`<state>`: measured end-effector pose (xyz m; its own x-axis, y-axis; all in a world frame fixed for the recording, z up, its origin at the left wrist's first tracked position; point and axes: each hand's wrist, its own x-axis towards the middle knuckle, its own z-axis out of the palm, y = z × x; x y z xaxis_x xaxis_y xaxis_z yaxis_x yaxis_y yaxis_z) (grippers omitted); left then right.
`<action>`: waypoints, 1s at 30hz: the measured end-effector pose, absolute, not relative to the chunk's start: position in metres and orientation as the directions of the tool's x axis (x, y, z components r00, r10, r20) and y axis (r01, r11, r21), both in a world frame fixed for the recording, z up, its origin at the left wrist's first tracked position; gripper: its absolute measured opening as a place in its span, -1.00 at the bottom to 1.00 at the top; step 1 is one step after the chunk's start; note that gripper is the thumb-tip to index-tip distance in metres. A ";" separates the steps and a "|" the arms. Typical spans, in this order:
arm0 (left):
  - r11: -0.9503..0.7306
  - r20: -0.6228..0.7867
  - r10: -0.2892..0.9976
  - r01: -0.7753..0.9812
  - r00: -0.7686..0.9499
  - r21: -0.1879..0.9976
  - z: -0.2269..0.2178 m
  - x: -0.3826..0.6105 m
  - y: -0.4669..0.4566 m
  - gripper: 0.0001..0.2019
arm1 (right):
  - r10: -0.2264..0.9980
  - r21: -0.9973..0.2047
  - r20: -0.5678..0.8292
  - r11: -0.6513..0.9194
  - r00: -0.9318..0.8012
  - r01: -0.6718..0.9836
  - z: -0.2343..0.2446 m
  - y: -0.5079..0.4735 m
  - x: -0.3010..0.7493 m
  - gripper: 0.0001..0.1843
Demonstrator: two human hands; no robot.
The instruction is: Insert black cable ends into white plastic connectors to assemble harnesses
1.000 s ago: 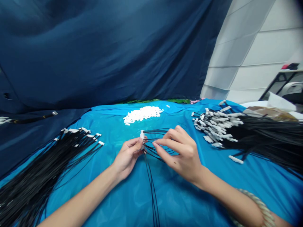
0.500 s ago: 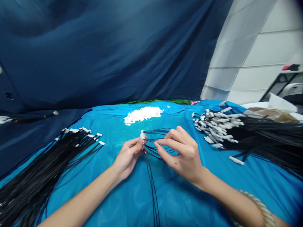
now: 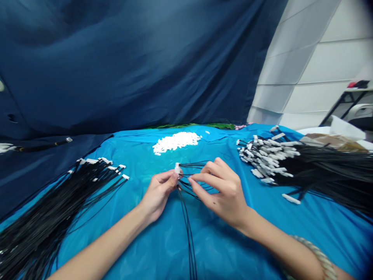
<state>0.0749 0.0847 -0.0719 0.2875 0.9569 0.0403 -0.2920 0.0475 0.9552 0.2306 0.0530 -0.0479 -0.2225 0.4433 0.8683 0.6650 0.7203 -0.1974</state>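
Note:
Between the thumb and fingers of my left hand [image 3: 159, 192] is a small white connector [image 3: 177, 168], held upright above the blue cloth. Several thin black wires [image 3: 190, 165] run from it toward the right, and a few others [image 3: 188, 233] hang down toward me. My right hand [image 3: 220, 190] is just right of the connector, thumb and index finger pinched together on one of the black wires. Its other fingers curl over the remaining wires and partly hide them. The lower end of the connector is covered by my left fingers.
A pile of small white pieces [image 3: 177, 142] lies on the blue cloth [image 3: 140, 241] beyond my hands. Black wire bundles with white connectors lie at the left [image 3: 58, 206] and right [image 3: 320, 163]. A dark blue curtain [image 3: 131, 66] hangs behind.
My right hand has shifted slightly left, closer to the connector. The connector has dipped a little lower and to the right in my left hand.

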 end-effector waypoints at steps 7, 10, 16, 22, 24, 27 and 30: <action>0.065 0.021 0.956 -0.281 0.293 0.957 -0.071 0.076 0.084 -0.82 | 0.442 -0.190 0.862 0.736 -0.249 0.650 -0.053 0.054 0.229 -0.90; 0.070 0.022 0.952 -0.288 0.306 0.955 -0.073 0.075 0.085 -0.83 | 0.450 -0.190 0.855 0.734 -0.257 0.652 -0.054 0.054 0.229 -0.91; 0.068 0.029 0.952 -0.302 0.304 0.951 -0.075 0.074 0.088 -0.83 | 0.365 -0.048 0.880 0.703 -0.303 0.710 -0.054 0.054 0.232 -0.74; 0.131 -0.050 0.971 -0.347 0.233 0.929 -0.074 0.072 0.090 -0.88 | 0.080 0.351 0.796 0.747 -0.600 0.565 -0.060 0.054 0.233 -0.87; 0.133 -0.052 0.972 -0.353 0.227 0.926 -0.073 0.072 0.090 -0.87 | 0.120 0.334 0.752 0.778 -0.648 0.532 -0.063 0.055 0.232 -0.87; 0.127 -0.045 0.972 -0.358 0.230 0.925 -0.073 0.072 0.090 -0.86 | 0.116 0.326 0.733 0.805 -0.670 0.496 -0.066 0.056 0.231 -0.89; 0.129 -0.048 0.973 -0.361 0.226 0.924 -0.074 0.072 0.091 -0.85 | 0.070 0.362 0.739 0.798 -0.670 0.483 -0.067 0.059 0.233 -0.88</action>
